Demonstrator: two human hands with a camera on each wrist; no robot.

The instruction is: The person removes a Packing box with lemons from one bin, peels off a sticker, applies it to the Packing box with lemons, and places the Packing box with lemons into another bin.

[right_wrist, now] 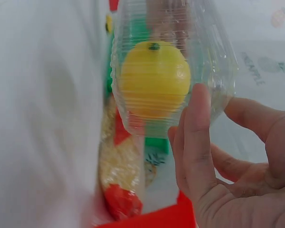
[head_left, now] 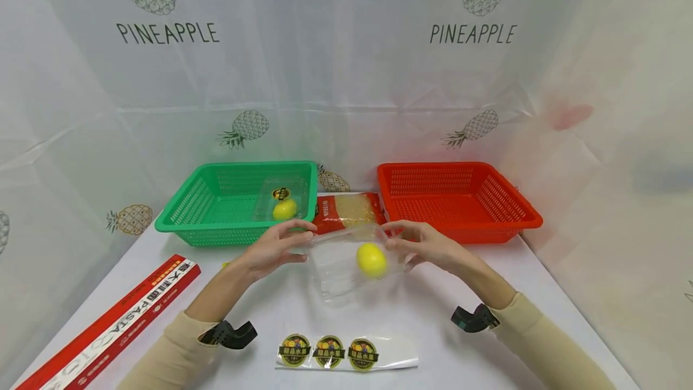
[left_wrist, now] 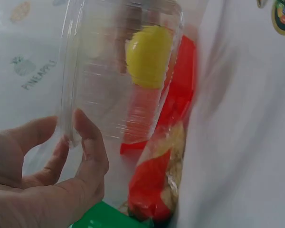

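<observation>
A clear plastic clamshell box (head_left: 338,269) is held up above the white table, tilted, with a yellow lemon (head_left: 371,260) inside. My left hand (head_left: 277,248) pinches the box's left end between thumb and fingers; in the left wrist view, fingers of the left hand (left_wrist: 71,171) lie on both sides of a corner. At the other end, my right hand (head_left: 425,244) grips the box by its edge. The right wrist view has the lemon (right_wrist: 156,80) behind the ribbed plastic wall, with the right hand (right_wrist: 228,166) touching the near corner.
Behind stand a green basket (head_left: 216,236), with a labelled clear box (head_left: 265,197) and lemon (head_left: 284,209) inside, and a red basket (head_left: 460,235). A red pasta bag (head_left: 354,209) lies between them. A pasta box (head_left: 116,324) lies left; a sticker strip (head_left: 395,354) lies in front.
</observation>
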